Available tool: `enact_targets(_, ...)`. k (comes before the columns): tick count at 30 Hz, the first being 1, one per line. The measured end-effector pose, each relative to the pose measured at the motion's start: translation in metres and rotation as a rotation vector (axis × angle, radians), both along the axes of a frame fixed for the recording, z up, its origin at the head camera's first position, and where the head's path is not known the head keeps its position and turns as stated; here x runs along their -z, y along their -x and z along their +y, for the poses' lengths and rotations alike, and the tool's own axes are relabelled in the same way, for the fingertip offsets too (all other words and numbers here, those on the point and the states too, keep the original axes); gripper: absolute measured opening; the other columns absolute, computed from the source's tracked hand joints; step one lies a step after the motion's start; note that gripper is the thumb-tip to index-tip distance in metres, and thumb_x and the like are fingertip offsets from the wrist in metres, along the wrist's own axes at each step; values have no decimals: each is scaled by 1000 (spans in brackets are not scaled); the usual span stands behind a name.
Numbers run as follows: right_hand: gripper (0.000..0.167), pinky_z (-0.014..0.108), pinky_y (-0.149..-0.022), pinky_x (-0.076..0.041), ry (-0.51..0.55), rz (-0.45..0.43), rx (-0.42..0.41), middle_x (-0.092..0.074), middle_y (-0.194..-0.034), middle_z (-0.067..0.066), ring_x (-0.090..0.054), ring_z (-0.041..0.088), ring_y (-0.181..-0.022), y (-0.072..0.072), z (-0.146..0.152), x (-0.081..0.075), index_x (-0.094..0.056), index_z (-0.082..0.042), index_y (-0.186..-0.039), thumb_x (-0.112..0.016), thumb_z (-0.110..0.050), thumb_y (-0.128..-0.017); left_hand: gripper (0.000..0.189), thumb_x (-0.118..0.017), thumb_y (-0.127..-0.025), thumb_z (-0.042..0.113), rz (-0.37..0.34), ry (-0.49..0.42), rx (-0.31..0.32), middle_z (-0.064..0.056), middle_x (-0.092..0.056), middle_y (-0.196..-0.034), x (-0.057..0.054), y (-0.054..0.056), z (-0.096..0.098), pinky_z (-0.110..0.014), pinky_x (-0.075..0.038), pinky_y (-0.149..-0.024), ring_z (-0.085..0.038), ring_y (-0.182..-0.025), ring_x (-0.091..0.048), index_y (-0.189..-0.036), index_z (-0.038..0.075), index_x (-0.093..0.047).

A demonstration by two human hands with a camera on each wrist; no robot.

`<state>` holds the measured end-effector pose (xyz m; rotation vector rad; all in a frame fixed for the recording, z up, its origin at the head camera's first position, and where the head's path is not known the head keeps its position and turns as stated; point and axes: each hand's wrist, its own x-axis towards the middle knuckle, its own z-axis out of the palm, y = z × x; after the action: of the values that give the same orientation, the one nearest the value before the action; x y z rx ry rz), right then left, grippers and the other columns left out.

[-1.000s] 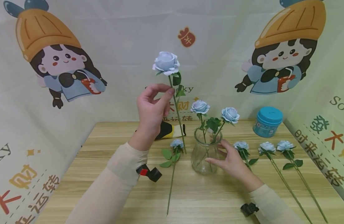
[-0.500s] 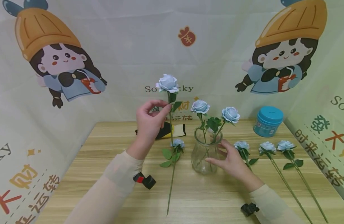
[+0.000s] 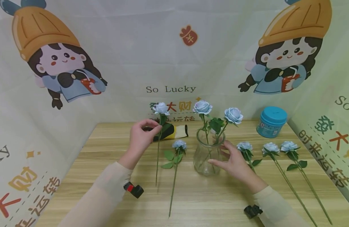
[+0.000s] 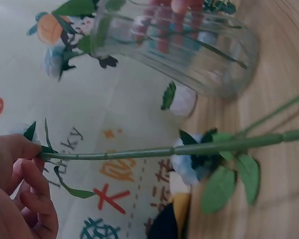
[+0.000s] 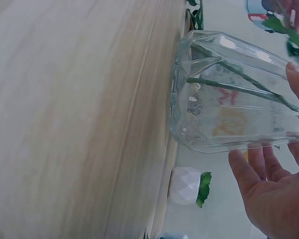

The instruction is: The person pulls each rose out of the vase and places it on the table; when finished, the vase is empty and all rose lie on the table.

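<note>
My left hand (image 3: 141,138) pinches the green stem of a pale blue rose (image 3: 161,108) just below its bloom. The rose stands nearly upright, with its stem (image 4: 139,153) crossing the left wrist view. A clear glass vase (image 3: 201,159) stands to the right, with two blue roses in it, one bloom (image 3: 203,107) on the left and another bloom (image 3: 233,116) leaning right. My right hand (image 3: 237,165) holds the vase's right side, thumb in front and fingers behind. Between the left hand and the vase, another rose (image 3: 179,145) lies on the table.
Three roses lie right of the vase, including one (image 3: 271,148) in the middle. A blue lidded jar (image 3: 273,122) stands at the back right. Behind the hands lies a black, yellow and white item (image 3: 175,131). A small white faceted pot (image 5: 184,185) shows beyond the vase.
My left hand has come down and to the left with the rose, whose bloom has dropped below the vase's blooms. The right hand stays at the vase.
</note>
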<state>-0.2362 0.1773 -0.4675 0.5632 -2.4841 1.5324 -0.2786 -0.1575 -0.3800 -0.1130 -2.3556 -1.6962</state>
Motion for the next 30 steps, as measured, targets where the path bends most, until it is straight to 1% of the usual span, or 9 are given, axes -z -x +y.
enact_targets(3,68,52,-107,-52,-5,5,2,-57,-142,17,-57,43,-130,0,0,0,-55,-4,-141,-89,-12,-81,15,-79,-91,19,-53,49,-39,1,-68,-87,13,1,-9,-27,-49,-49,-10,-46,-51,-99,7,-74)
enact_targets(5,69,53,-106,-52,-7,8,4,-56,-143,17,-56,43,-131,0,0,0,-55,-6,-142,-89,-12,-82,15,-79,-91,17,-81,60,-47,1,-69,-85,22,2,-15,-28,-50,-49,-10,-45,-51,-99,6,-74)
enact_targets(7,69,53,-106,-52,-8,10,4,-56,-143,17,-56,43,-131,0,0,0,-55,-6,-142,-88,-12,-82,14,-79,-91,18,-108,87,-65,2,-68,-84,32,2,-21,-28,-50,-49,-10,-45,-50,-98,6,-74)
enact_targets(12,69,52,-107,-52,-11,6,2,-57,-141,17,-56,42,-131,-1,0,-1,-55,-6,-141,-89,-12,-81,14,-79,-91,18,-144,156,-104,-4,-68,-86,57,2,-34,-25,-49,-48,-9,-46,-51,-95,6,-74)
enact_targets(15,69,51,-107,-52,-13,1,-3,-57,-142,16,-56,41,-131,-1,0,-2,-55,-6,-141,-89,-12,-81,15,-79,-90,17,-162,187,-112,-7,-69,-87,69,0,-40,-23,-49,-47,-8,-46,-52,-95,4,-74)
enact_targets(18,70,51,-107,-52,-11,-1,-5,-57,-142,16,-56,41,-131,-1,0,-2,-55,-7,-142,-89,-13,-81,14,-79,-90,16,-187,216,-103,-9,-70,-88,79,-2,-46,-22,-48,-46,-8,-47,-53,-94,4,-74)
enact_targets(22,71,51,-107,-52,-11,-3,-5,-57,-143,16,-56,41,-132,-1,1,-2,-55,-8,-142,-89,-13,-81,14,-80,-90,17,-227,262,-65,-8,-71,-88,89,-5,-51,-23,-48,-46,-10,-47,-53,-95,6,-74)
enact_targets(26,70,51,-107,-52,-15,-2,-6,-56,-143,15,-56,41,-133,-2,1,-2,-54,-8,-142,-89,-13,-81,13,-80,-90,17,-260,298,-17,-8,-71,-86,95,-9,-54,-24,-50,-47,-12,-50,-55,-93,6,-74)
enact_targets(30,70,51,-107,-52,-17,-3,-3,-57,-142,15,-56,41,-132,-2,0,-2,-55,-8,-141,-89,-14,-81,11,-80,-89,14,-279,339,0,-8,-72,-84,101,-12,-55,-24,-52,-53,-13,-59,-58,-92,6,-74)
